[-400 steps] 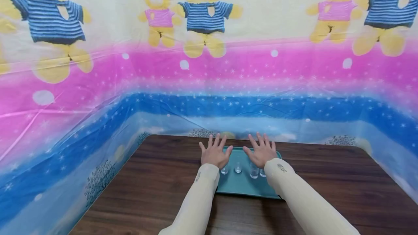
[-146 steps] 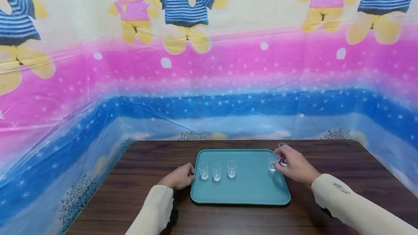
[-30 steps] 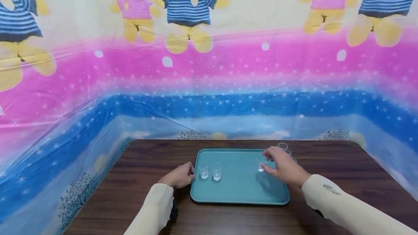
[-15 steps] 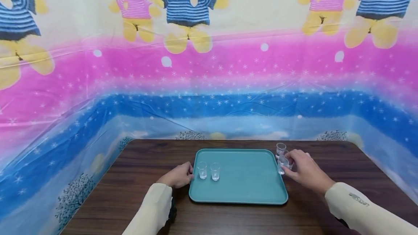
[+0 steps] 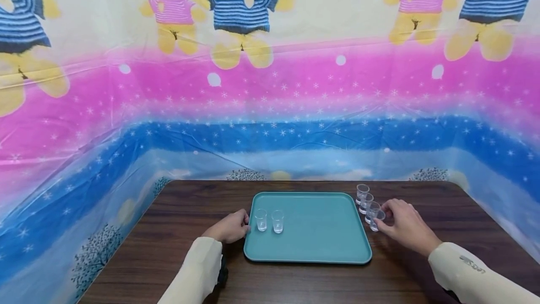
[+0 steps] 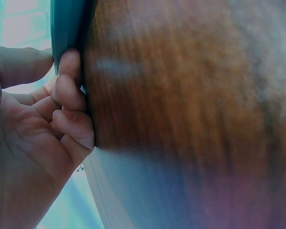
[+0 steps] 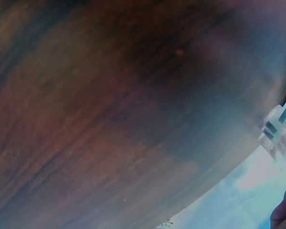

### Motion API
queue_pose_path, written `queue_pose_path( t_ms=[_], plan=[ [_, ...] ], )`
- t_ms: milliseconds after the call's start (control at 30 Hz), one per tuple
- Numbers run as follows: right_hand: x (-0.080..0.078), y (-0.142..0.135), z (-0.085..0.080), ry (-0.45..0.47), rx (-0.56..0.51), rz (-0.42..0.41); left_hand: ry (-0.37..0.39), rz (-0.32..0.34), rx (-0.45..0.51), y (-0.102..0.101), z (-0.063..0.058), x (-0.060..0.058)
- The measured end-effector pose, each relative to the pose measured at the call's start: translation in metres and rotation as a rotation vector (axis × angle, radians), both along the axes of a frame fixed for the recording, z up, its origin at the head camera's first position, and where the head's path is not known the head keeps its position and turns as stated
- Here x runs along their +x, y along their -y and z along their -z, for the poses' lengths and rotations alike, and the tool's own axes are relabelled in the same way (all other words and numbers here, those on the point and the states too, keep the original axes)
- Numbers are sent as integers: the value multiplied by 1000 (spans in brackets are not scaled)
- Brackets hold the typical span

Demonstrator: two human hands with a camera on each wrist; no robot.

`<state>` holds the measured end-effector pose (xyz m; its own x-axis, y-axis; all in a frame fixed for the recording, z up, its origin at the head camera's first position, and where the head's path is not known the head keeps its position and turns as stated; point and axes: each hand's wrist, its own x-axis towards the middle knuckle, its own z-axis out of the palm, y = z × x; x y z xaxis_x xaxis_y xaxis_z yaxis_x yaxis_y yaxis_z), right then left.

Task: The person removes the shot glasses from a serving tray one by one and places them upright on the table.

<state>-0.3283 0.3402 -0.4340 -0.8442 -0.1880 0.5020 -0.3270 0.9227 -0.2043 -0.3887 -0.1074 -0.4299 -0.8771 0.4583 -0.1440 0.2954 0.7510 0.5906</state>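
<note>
Two clear shot glasses (image 5: 269, 221) stand upright near the left side of a teal tray (image 5: 320, 247). My left hand (image 5: 231, 228) pinches the tray's left rim; the left wrist view shows the thumb on top of the rim (image 6: 66, 28) and curled fingers beneath it. Beyond the tray's right edge, several more shot glasses (image 5: 365, 204) form a slanting row on the table. My right hand (image 5: 408, 225) holds the nearest glass of that row (image 5: 375, 223) between thumb and fingers. In the right wrist view, clear glasses (image 7: 280, 133) show only at the right edge, beside a fingertip (image 7: 283, 210).
The dark wood-grain table (image 5: 190, 266) extends around the tray on all sides. A printed cloth (image 5: 270, 135) with bears and snowflakes hangs behind and along both sides of the table.
Over these seconds, shot glasses moved from the tray to the row on the right. Just now my right hand carried one from above the tray's right edge to the row's near end.
</note>
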Motion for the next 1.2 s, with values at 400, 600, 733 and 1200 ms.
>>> queue_pose_path(
  t_ms=[400, 600, 733, 1200],
  plan=[
    [0, 0, 4, 65, -9, 37, -7, 3, -8, 1, -2, 1],
    [1, 0, 0, 44, -22, 46, -1, 12, -3, 1, -2, 1],
    [0, 2, -6, -12, -34, 30, 0, 8, -12, 1, -3, 0],
    [-9, 38, -20, 46, -72, -126, 7, 3, -10, 1, -3, 1]
  ],
)
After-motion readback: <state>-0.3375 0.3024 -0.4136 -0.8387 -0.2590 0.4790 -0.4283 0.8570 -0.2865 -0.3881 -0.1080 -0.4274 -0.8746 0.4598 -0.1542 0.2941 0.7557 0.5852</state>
